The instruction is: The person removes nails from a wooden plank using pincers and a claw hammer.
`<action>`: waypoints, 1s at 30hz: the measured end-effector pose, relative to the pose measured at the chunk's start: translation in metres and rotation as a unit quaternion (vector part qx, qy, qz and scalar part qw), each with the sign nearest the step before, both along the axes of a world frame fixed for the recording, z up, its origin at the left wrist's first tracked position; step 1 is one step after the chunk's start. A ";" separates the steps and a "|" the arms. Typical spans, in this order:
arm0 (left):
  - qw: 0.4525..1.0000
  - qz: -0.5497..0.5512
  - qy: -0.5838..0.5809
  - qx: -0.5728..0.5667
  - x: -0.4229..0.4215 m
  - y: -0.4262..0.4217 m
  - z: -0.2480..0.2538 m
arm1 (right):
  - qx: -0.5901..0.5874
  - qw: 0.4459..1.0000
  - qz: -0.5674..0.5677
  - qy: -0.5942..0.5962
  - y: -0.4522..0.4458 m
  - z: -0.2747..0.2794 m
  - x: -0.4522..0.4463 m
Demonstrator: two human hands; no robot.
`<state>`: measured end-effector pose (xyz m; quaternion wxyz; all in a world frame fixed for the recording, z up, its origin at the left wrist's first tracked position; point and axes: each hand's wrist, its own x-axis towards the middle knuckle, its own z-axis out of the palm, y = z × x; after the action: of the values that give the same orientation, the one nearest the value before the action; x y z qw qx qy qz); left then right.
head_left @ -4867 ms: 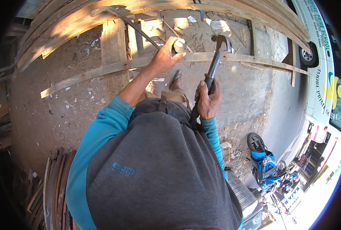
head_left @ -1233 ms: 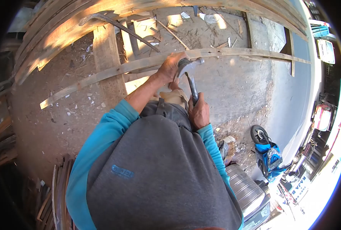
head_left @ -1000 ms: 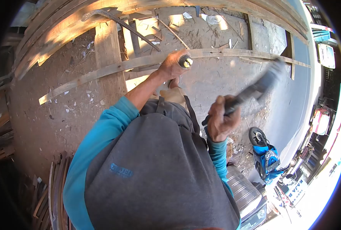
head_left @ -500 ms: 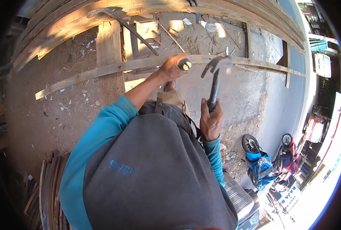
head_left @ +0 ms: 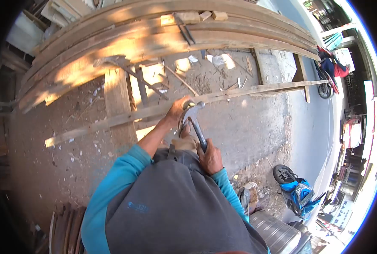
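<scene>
My right hand (head_left: pixel 211 158) is wrapped round the grip of a claw hammer (head_left: pixel 200 134), low in front of my body. The hammer's steel head is up beside my left hand (head_left: pixel 178 111) and partly covers it. My left hand is closed round what looks like a chisel (head_left: pixel 189 104), its round, yellow-centred handle end facing up. The chisel's blade is hidden below my hand. Under that hand runs a long, narrow wooden strip (head_left: pixel 91 127), lying across the frame. Whether the hammer touches the chisel I cannot tell.
Thick stacked beams (head_left: pixel 239 36) cross the back, bearing small wood blocks (head_left: pixel 188 17) and a dark clamp-like tool (head_left: pixel 184 29). A curved metal bar (head_left: pixel 133 75) leans from them. A board (head_left: pixel 116 95) lies under the strip. A blue motorbike (head_left: pixel 297 192) and a metal drum (head_left: pixel 275 230) stand right.
The hammer has come down and left, from apart at the right to beside my left hand. My left hand still grips the chisel. The view has shifted, showing more beams.
</scene>
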<state>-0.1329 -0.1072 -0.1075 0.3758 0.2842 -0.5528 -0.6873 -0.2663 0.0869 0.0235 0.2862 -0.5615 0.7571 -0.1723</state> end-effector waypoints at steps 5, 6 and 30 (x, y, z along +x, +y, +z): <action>0.967 0.071 -0.129 -0.209 0.005 0.001 0.042 | -0.055 0.995 -0.077 -0.013 0.000 -0.001 -0.022; 0.961 0.100 -0.117 -0.229 0.002 0.003 0.057 | -0.071 0.994 -0.079 -0.012 0.000 -0.001 -0.025; 0.966 0.190 -0.088 -0.149 -0.001 -0.013 0.108 | -0.019 0.847 -0.436 -0.304 0.082 -0.061 -0.083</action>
<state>-0.1341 -0.1206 0.0000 0.4874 0.3843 -0.6155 -0.4856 -0.3489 0.1690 -0.0373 0.3868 -0.0984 0.7955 -0.4559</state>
